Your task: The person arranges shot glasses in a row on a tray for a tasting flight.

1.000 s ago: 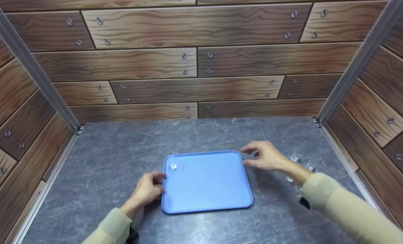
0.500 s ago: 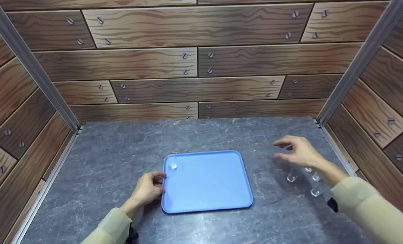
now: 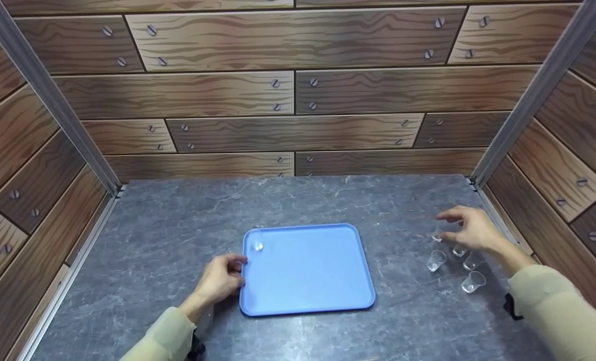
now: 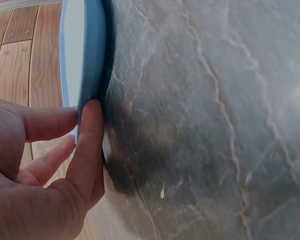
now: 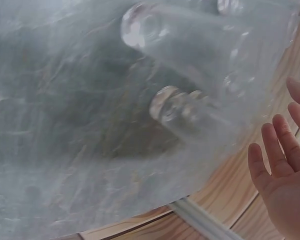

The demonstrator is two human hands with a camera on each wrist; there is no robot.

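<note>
My left hand (image 3: pixel 221 278) stays at the left side of a blue tray (image 3: pixel 308 271). In the left wrist view its thumb and fingers pinch the tray's rim (image 4: pixel 93 50). One small clear glass (image 3: pixel 257 244) stands on the tray, in the far left corner. My right hand (image 3: pixel 470 228) hovers over a cluster of glasses on the right, thumb and fingers spread apart. A clear glass (image 3: pixel 436 234) shows right by its thumb tip. In the right wrist view the fingers (image 5: pixel 277 150) are straight and hold nothing, and a blurred glass (image 5: pixel 190 45) lies ahead of them.
Several more clear glasses stand close together, including a front one (image 3: pixel 473 282) and a left one (image 3: pixel 436 261). They rest on a grey marbled tabletop (image 3: pixel 187 210). Wood-patterned walls (image 3: pixel 292 90) with metal corner rails (image 3: pixel 523 100) enclose the back and sides.
My right hand has moved from the tray's far right corner rightward to the cluster of glasses, showing more of them. The left hand, the tray and the glass on it have stayed put.
</note>
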